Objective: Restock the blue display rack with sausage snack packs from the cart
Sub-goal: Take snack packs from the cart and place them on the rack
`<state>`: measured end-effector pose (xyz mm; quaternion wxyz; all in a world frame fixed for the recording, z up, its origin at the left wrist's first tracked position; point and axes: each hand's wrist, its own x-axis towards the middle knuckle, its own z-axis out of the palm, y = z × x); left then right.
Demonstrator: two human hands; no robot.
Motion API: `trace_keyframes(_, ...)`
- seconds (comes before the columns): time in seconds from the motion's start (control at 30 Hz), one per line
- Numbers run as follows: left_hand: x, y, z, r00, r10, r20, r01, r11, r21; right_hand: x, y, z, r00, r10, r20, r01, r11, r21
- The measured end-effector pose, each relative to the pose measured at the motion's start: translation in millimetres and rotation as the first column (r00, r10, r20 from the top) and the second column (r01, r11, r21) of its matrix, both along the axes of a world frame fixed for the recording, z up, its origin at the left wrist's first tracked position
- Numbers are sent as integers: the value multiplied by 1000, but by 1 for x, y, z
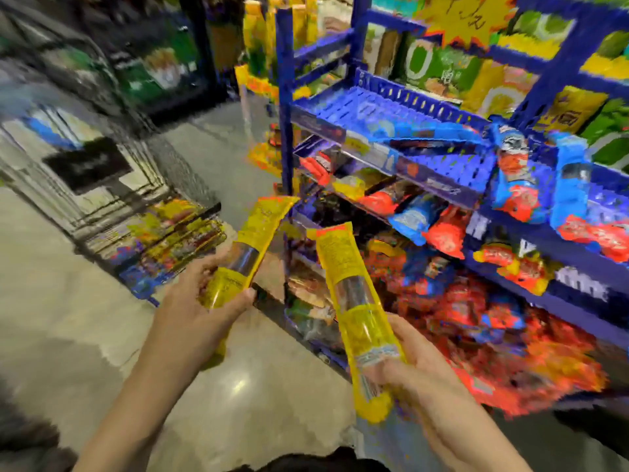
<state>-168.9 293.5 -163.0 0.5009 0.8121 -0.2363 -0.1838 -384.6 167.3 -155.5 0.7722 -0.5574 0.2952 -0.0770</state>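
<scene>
My left hand grips the lower end of a long yellow sausage snack pack that points up and to the right. My right hand holds a second yellow pack by its bottom, tilted up-left. Both packs hover in front of the blue display rack, near its lower left corner. The cart stands to the left on the floor, with several more yellow packs lying in it. The picture is blurred.
The rack's upper tray is mostly bare blue plastic; lower shelves hold red and blue snack bags, with a heap of red packs at the bottom. Yellow and green goods fill the shelves behind. Shiny grey floor lies beneath my arms.
</scene>
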Motion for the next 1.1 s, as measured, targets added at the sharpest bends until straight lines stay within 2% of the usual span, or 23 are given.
trace_keyframes(0.23, 77, 133, -16, 967, 253, -15, -252, 967, 47, 137, 73, -21, 988, 153, 29, -154, 986, 61)
trace_keyframes(0.4, 125, 185, -29, 939, 343, -25, -342, 939, 40, 218, 115, -24, 972, 236, -7, -235, 970, 58)
trace_keyframes(0.67, 229, 188, -48, 925, 367, -100, -365, 930, 41, 335, 117, -45, 976, 205, -77, -197, 975, 99)
trace_keyframes(1.0, 424, 169, -48, 894, 431, -125, -403, 893, 200, 504, 94, -86, 982, 105, -157, -78, 983, 168)
trace_keyframes(1.1, 474, 153, -63, 919, 368, -142, -333, 916, 223, 537, 88, -98, 977, 35, -213, -4, 989, 147)
